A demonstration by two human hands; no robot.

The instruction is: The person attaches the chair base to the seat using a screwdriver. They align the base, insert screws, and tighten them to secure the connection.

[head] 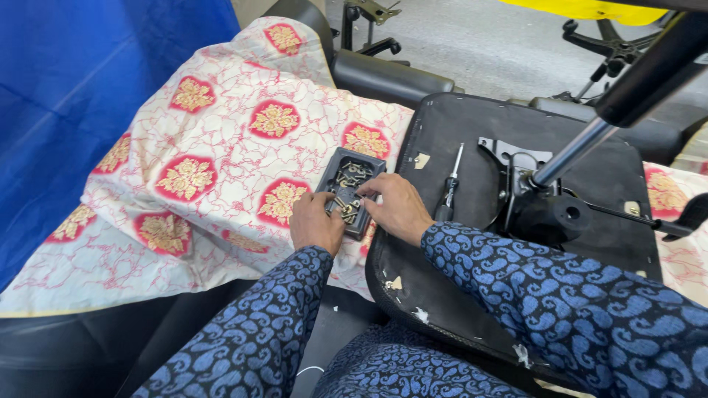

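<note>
A small black plastic tray (335, 163) filled with several bolts and screws (352, 175) lies on a patterned cloth. My left hand (316, 223) grips the tray's near edge. My right hand (398, 208) reaches into the tray with its fingertips among the screws; whether it pinches one is hidden. Both arms wear blue paisley sleeves. A screwdriver (450, 184) with a black handle lies just right of my right hand, on the upturned black chair seat (442, 280).
The chair seat carries a black metal mechanism (542, 210) with a chrome gas cylinder (579, 151) rising to the upper right. The white and red floral cloth (214, 147) covers a black cushion. A blue sheet (66, 96) hangs at the left. Chair bases (612, 44) lie on the floor behind.
</note>
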